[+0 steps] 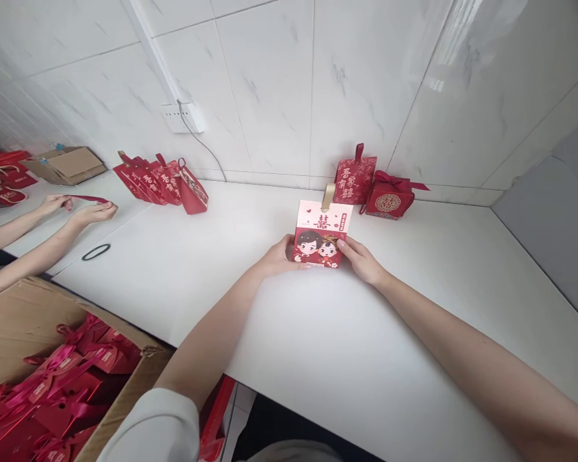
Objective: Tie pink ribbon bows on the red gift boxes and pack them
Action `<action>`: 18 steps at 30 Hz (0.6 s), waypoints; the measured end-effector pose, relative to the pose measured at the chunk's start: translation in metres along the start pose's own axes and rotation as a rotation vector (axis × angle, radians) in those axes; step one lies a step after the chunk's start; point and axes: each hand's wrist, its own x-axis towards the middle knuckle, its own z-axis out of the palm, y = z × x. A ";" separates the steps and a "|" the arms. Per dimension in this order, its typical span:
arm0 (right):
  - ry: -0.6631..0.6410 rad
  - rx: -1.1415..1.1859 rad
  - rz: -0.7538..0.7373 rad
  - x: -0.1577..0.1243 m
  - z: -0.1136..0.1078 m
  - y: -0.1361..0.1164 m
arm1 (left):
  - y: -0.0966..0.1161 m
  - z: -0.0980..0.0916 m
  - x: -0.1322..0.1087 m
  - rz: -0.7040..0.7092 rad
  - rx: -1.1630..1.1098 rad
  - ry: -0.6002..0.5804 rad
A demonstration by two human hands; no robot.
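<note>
A pink and red gift box [320, 240] with two cartoon figures and a gold loop on top is held upright over the white table [289, 333]. My left hand [279, 256] grips its left side and lower edge. On its right side, my right hand [361, 258] holds on, with the thumb on the front. Just behind it stand a red box with a ribbon loop [355, 179] and a red box with a round gold emblem and a bow [389, 197].
Red folded boxes [149, 181] and a red pouch-like box [192, 189] stand back left. A black loop [96, 252] lies near another person's hands [94, 212], which hold a red ribbon. A carton [125, 327] full of red boxes is at lower left.
</note>
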 end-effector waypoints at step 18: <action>0.013 -0.232 0.186 -0.017 -0.010 0.006 | 0.163 -0.191 -0.177 -0.101 0.354 0.494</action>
